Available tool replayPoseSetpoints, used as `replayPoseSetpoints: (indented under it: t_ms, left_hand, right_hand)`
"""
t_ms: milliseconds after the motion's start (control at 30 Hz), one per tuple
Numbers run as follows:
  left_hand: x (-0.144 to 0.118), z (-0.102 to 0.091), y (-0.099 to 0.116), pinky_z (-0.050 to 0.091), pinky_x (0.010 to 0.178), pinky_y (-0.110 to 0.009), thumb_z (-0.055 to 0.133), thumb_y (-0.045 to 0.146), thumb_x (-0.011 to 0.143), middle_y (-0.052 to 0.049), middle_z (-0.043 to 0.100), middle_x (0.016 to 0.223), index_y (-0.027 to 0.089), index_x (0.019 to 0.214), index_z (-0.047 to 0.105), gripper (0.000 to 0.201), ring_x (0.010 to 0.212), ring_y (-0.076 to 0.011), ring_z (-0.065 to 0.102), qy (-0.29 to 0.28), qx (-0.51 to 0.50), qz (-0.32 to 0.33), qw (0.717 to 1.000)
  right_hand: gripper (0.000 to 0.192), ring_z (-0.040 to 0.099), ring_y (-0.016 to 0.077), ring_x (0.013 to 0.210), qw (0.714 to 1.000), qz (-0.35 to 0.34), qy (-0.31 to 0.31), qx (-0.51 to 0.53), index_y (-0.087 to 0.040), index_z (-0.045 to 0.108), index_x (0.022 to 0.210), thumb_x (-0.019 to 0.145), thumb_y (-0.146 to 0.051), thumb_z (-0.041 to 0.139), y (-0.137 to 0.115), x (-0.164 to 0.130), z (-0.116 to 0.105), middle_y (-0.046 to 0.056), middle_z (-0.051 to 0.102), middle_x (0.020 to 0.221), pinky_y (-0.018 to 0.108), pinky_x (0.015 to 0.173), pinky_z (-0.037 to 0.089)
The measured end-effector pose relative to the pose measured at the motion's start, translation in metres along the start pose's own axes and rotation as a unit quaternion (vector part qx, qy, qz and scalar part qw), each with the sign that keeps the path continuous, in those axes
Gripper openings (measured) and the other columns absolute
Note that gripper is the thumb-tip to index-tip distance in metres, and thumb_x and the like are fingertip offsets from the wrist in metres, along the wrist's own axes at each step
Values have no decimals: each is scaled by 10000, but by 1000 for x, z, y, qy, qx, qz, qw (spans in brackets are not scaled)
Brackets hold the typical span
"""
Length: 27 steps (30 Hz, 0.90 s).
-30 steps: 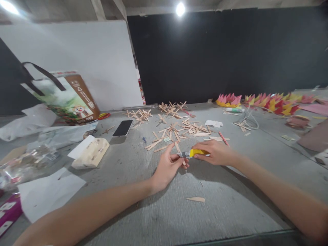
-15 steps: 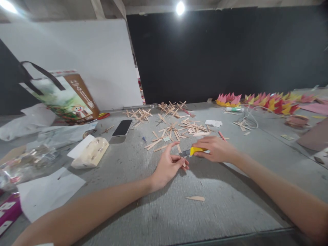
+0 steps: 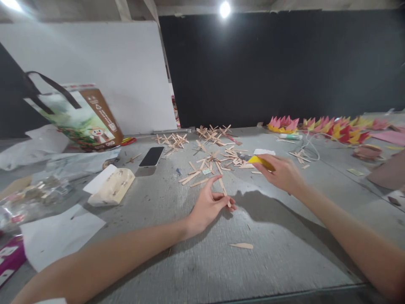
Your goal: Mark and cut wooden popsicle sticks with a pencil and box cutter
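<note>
My left hand (image 3: 205, 207) is low over the grey table, its fingers closed around a wooden craft stick (image 3: 223, 187) that slants up and away. In my right hand (image 3: 284, 174) is a yellow-handled utility knife (image 3: 262, 162), raised to the right of the stick and apart from it. Its grey blade end points left over a heap of loose craft sticks (image 3: 211, 159). A single stick with one pointed end (image 3: 243, 245) lies on the table nearer to me.
Star-shaped stick pieces (image 3: 211, 134) lie at the back. On the left are a phone (image 3: 152, 157), a tissue pack (image 3: 112, 188), a shopping bag (image 3: 87, 118) and white paper (image 3: 60, 234). Pink and yellow paper crowns (image 3: 283, 123), a glue tube (image 3: 290, 137) and a white cable (image 3: 311, 147) are at right.
My right hand has lifted the utility knife off the stick and moved it up and to the right. The left hand stays in place, still holding the stick.
</note>
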<state>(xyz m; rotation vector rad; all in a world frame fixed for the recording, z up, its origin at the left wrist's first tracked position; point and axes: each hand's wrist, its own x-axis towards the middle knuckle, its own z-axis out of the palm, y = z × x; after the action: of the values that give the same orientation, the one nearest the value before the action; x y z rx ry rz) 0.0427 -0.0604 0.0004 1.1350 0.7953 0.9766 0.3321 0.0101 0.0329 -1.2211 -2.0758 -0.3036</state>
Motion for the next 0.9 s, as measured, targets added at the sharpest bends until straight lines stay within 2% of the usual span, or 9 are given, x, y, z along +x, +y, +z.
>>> replayPoseSetpoints:
  t_ms: [100,200,333,467,533,700,767,900]
  left_hand:
    - [1,0,-1,607,790,-354,873,361,882,-70,828,889,187,1646,283,981,767,-226,807,-3,8,5,1000]
    - [2,-1,-4,626,800,-367,875,395,878,-94,837,918,170,1586,371,898,804,-250,824,-9,14,6,1000]
    - [5,-1,-7,645,828,-371,835,316,874,-75,834,896,161,1394,565,607,777,-235,822,-3,41,-2,999]
    - [6,1,-5,644,800,-337,738,212,857,-35,803,815,173,1082,725,228,771,-214,800,1,104,14,995]
    - [4,3,-5,636,778,-323,686,188,858,-27,790,795,186,981,738,134,783,-213,793,0,134,26,991]
    - [1,5,-7,592,742,-297,648,183,858,-26,768,777,191,866,711,64,752,-196,758,3,173,40,984]
    - [2,3,-9,582,738,-299,684,221,863,-25,763,783,189,918,725,76,737,-192,742,3,173,42,984]
    - [4,2,-8,561,731,-295,761,300,862,-21,758,792,182,1064,738,235,725,-187,721,7,170,39,985]
  right_hand:
    - [407,553,167,585,991,95,-35,90,-211,750,1063,1079,-559,538,-13,2,1,5,667,706,316,597,395]
    - [424,465,149,608,968,147,-92,184,-212,700,912,1050,-587,558,-39,2,7,-22,568,680,303,581,324]
    - [492,408,144,642,928,201,-118,291,-221,537,707,952,-629,666,-74,-1,19,-37,464,657,298,591,294]
    - [472,449,151,678,893,239,-134,358,-213,584,732,872,-626,765,-101,-4,31,-36,527,694,297,620,320]
    - [453,440,149,679,893,249,-141,348,-215,564,721,868,-590,770,-106,-5,35,-43,515,683,296,616,309]
    - [416,368,142,656,904,244,-158,312,-224,480,668,915,-499,671,-102,-7,40,-58,401,629,305,596,253]
    - [392,361,142,656,902,238,-163,320,-224,482,667,915,-477,648,-99,-7,41,-56,389,634,308,597,246]
    - [320,357,141,665,896,223,-163,347,-229,460,693,918,-412,596,-96,-5,40,-56,374,661,308,614,249]
